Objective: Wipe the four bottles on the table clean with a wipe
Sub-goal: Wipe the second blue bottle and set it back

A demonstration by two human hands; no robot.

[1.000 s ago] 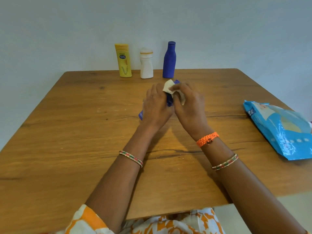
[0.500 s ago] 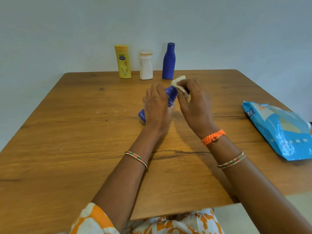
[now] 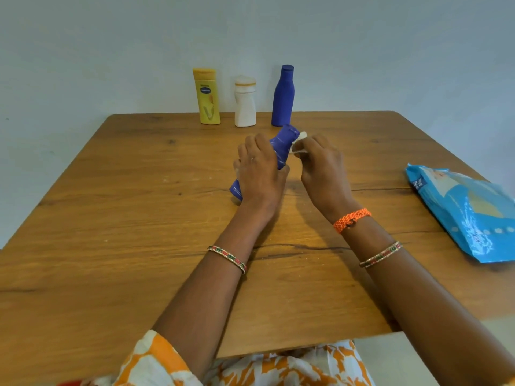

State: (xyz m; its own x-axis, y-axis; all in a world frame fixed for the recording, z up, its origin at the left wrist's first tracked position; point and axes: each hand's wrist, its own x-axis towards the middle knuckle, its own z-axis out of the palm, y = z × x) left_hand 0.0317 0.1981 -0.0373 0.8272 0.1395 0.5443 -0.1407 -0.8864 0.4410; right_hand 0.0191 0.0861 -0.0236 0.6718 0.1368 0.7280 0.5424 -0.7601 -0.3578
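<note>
My left hand [image 3: 257, 169] grips a blue bottle [image 3: 281, 146] around its middle, tilted with its cap end away from me and to the right; its base shows below my wrist, just above the table. My right hand [image 3: 323, 168] pinches a small white wipe [image 3: 297, 143] against the bottle's neck. Three more bottles stand upright in a row at the table's far edge: a yellow bottle [image 3: 207, 97], a white bottle [image 3: 245, 103] and a second blue bottle [image 3: 282, 97].
The wooden table [image 3: 111, 218] fills the view, ending at a pale wall behind the bottles. A blue pack of wipes [image 3: 468, 213] lies flat near the right edge. My patterned orange-and-white clothing shows below the front edge.
The wipe has slid from over the bottle's cap down to the right side of its neck. More of the bottle's upper part now shows between my hands.
</note>
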